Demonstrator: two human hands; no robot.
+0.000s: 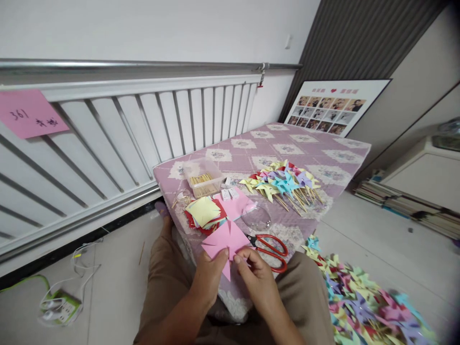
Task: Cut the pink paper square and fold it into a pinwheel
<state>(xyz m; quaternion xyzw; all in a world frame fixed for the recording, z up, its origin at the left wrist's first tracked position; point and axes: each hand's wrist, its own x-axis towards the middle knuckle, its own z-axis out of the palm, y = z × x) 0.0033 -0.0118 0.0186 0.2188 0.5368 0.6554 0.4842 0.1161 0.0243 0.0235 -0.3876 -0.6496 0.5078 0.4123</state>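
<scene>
A pink paper square (220, 236), slit inward from its corners, is held over the table's near edge. My left hand (212, 270) pinches it with the thumb on top near the middle. On its right side, the fingers of my right hand (256, 273) are closed on a flap of the same paper. Red-handled scissors (276, 250) lie just beyond my right hand, their blades partly hidden by the paper. Behind the square is a stack of cut paper squares (203, 212), yellow on top, beside a larger pink sheet (233, 205).
A clear plastic box (205, 179) holds many thin sticks. Finished paper pinwheels (285, 182) lie on the cloth-covered table (276, 148); more pinwheels (362, 297) are heaped at lower right. A round clear dish (256, 218) sits near the scissors. A power strip (63, 309) with cables lies on the floor.
</scene>
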